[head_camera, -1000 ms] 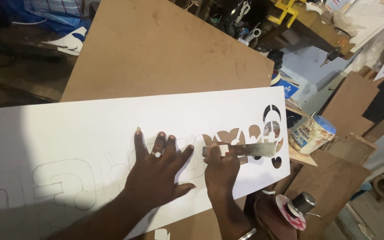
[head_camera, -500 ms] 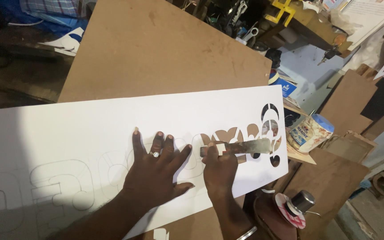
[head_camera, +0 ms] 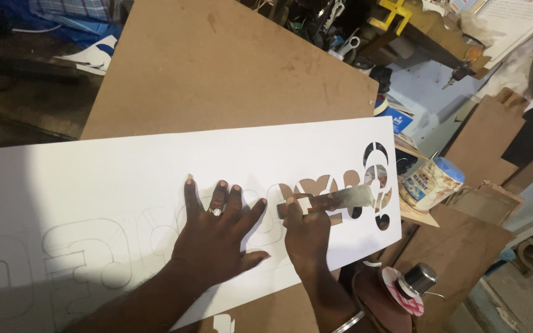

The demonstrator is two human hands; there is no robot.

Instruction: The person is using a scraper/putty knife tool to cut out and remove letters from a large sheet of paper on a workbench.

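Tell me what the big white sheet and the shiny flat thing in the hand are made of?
The white sheet looks like thin, matte plastic or foam board: it is smooth, evenly white, and its cut-out shapes have clean edges. I cannot tell which. The flat blade in the right hand seems to be bare metal, since it is silvery and catches the light. The left hand presses flat on the sheet.

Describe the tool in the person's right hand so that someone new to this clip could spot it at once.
Start at the long white sheet lying across the brown board. Near its right end, beside the cut-out shapes, the right hand grips a flat metal blade that points right. It is the only shiny, silvery strip on the sheet; the left hand beside it lies flat and holds nothing.
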